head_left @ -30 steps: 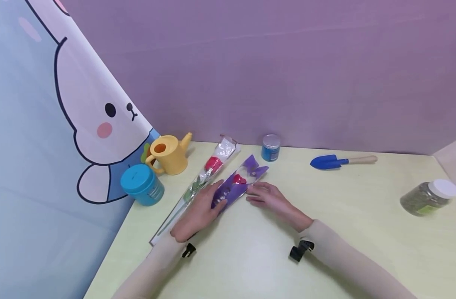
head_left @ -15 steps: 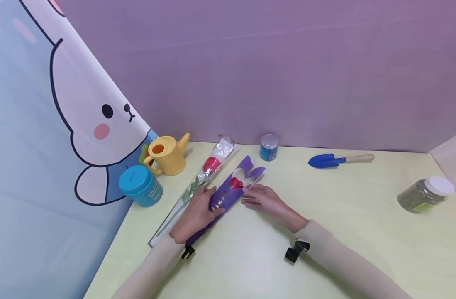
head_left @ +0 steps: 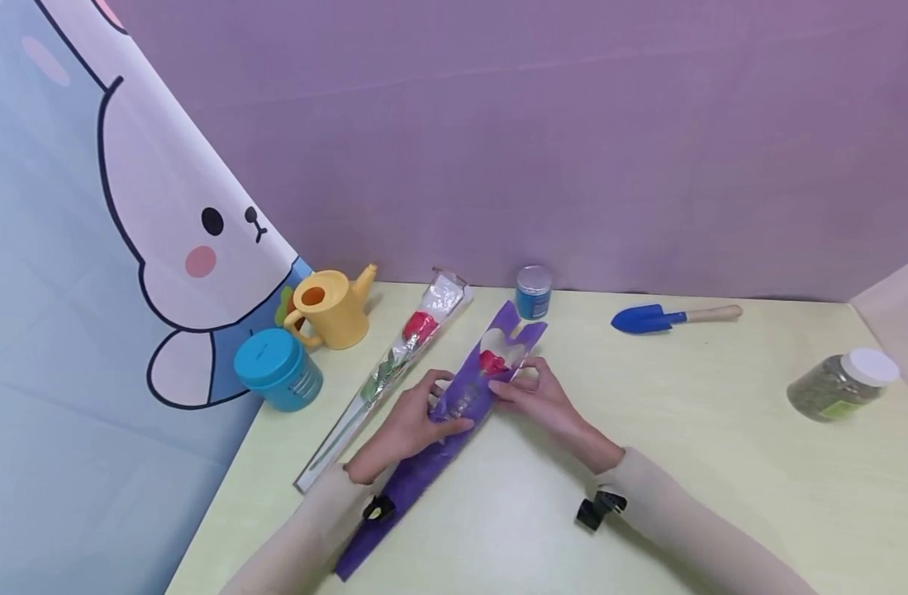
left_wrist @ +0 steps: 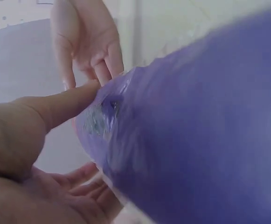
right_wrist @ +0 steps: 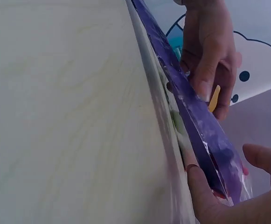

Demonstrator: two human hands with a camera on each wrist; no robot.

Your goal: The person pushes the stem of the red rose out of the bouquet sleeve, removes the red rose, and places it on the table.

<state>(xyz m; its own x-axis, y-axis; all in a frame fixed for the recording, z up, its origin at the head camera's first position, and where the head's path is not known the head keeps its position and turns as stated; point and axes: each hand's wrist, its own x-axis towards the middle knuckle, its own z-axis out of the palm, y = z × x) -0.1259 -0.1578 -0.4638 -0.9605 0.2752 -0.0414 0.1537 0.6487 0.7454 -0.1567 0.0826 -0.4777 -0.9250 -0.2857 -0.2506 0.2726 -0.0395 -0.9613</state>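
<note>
A long purple flower sleeve with a heart-shaped window lies slantwise on the pale yellow table. A red rose head shows through that window. My left hand grips the sleeve's middle, thumb across the top, as the left wrist view shows against the purple film. My right hand pinches the sleeve's right edge just below the window. In the right wrist view the sleeve is raised on edge off the table between both hands.
A second red rose in a clear wrapper lies just left of the sleeve. Behind it stand a yellow watering can, a teal jar and a small blue jar. A blue trowel and a white-lidded jar lie to the right.
Both hands went from resting on the purple sleeve to gripping it. The sleeve has slid to the right and lifted, and its long tail now shows under my left forearm.
</note>
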